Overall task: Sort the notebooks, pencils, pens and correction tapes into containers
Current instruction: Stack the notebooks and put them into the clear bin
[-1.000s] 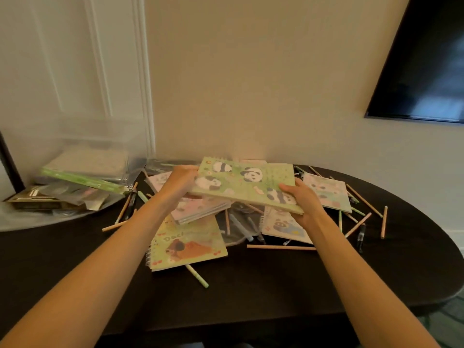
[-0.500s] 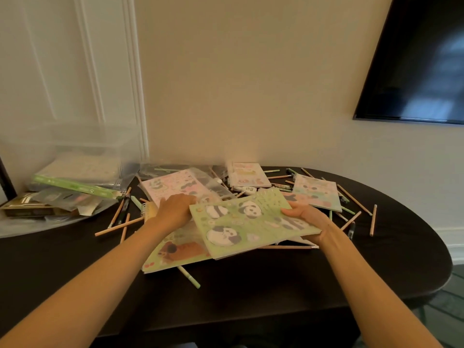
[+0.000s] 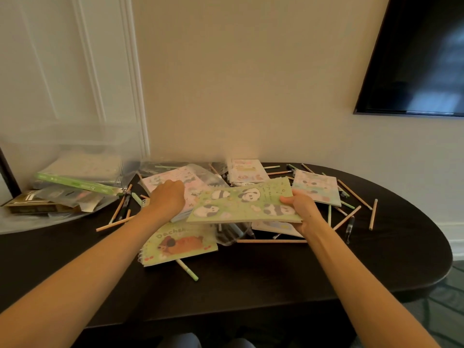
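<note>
Green panda notebook (image 3: 241,203) lifted, tilted above scattered pencils (image 3: 272,241).

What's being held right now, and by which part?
The right hand grips the green panda notebook by its right edge. The left hand lies on the pink notebook; a grip there cannot be told.

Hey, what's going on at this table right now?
A person is sorting stationery on a dark table. The right hand holds a green panda notebook by its right edge, raised over the pile. The left hand lies on a pink notebook; whether it grips it is unclear. More notebooks, pencils and pens lie scattered around, and a clear bin stands at the far left.
</note>
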Demonstrator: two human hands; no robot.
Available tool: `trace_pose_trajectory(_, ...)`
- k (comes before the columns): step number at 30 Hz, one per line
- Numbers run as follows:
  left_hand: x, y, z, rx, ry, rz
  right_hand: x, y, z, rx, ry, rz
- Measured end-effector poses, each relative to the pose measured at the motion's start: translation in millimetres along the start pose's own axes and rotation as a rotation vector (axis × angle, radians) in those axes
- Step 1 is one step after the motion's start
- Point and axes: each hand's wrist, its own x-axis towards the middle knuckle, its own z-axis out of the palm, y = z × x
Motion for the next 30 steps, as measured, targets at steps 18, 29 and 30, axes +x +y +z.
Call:
trace_pose_trajectory(18, -32, 15, -9, 0.133, -0.125, 0.090, -30, 81, 91, 0.224, 0.189, -0.180)
trace_pose_trajectory(29, -24, 15, 1, 0.189, -0.054, 0.090, -21, 76, 98, 0.192, -0.163, 0.209)
trace_pose_trajectory(30, -19, 18, 4, 0.152, -0.035, 0.102, -19, 74, 96, 0.156, -0.177, 0.189)
